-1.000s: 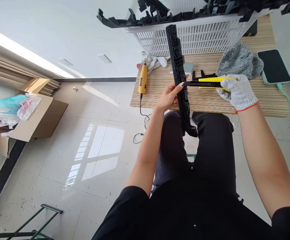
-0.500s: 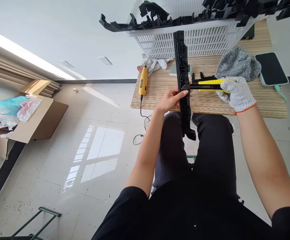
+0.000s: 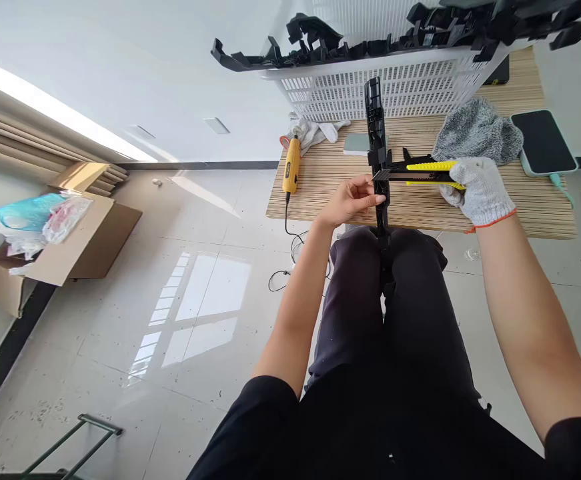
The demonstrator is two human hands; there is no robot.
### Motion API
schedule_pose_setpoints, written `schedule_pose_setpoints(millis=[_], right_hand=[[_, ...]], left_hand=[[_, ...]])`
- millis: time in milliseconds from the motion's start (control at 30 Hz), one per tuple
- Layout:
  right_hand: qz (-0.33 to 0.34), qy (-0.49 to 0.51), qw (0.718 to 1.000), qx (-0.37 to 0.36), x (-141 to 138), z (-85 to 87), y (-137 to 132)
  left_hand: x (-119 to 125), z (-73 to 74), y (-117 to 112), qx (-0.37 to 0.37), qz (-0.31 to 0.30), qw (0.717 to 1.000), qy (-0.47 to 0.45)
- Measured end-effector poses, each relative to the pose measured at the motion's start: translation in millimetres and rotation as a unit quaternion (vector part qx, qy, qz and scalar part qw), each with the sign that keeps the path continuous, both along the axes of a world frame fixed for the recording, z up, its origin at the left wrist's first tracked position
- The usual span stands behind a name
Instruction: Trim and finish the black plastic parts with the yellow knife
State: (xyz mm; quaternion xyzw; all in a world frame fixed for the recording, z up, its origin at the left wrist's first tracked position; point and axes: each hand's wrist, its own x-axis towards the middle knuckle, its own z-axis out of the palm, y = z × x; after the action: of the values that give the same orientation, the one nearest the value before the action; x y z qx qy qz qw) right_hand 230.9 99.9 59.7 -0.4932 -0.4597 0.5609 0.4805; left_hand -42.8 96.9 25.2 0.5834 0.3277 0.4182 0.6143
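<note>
1. The wood-striped surface (image 3: 540, 200) is spreading in front of the person, its near edge running just above the knees.
2. The white basket (image 3: 335, 93) is standing at the far side, carrying dark plastic pieces across its rim.
3. The long black strip (image 3: 379, 150) is extending from in front of the basket, over the near edge, down between the thighs.
4. The gloved right hand (image 3: 480, 190) is closing around the handle of the yellow knife (image 3: 433, 165).
5. The bare left hand (image 3: 353, 202) is pinching the strip between thumb and fingers, just below the blade.
6. The blade (image 3: 383, 175) is crossing the strip; whether it is biting cannot be told. The person seems to be trimming or scraping an edge; the next stroke is probably calling for a steady strip and a thumb clear of the blade.
</note>
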Motion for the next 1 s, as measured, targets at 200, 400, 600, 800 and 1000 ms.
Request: schedule_pose_setpoints(millis=[200,400,600,800,1000], right_hand=[[0.020,-0.002,1.000,0.008,-1.9,2.3,-1.1],[0.008,-0.001,1.000,0.000,-1.7,1.3,0.4],[-0.003,0.002,1.000,-0.009,-0.5,-3.0,2.1],[0.002,0.000,1.000,0.000,-0.7,-3.0,1.9],[0.015,-0.005,1.000,0.006,-2.5,2.4,-1.0]], left_hand=[[3.2,-4.1,3.5,0.062,0.050,0.996,-0.041],[6.1,-4.9,3.7,0.104,0.013,0.994,-0.013],[9.4,-6.9,1.0,0.091,0.008,0.995,0.027],[15.1,-1.2,-4.8,0.086,-0.001,0.995,0.052],[12.8,-4.2,-3.5,0.066,-0.018,0.997,0.021]])
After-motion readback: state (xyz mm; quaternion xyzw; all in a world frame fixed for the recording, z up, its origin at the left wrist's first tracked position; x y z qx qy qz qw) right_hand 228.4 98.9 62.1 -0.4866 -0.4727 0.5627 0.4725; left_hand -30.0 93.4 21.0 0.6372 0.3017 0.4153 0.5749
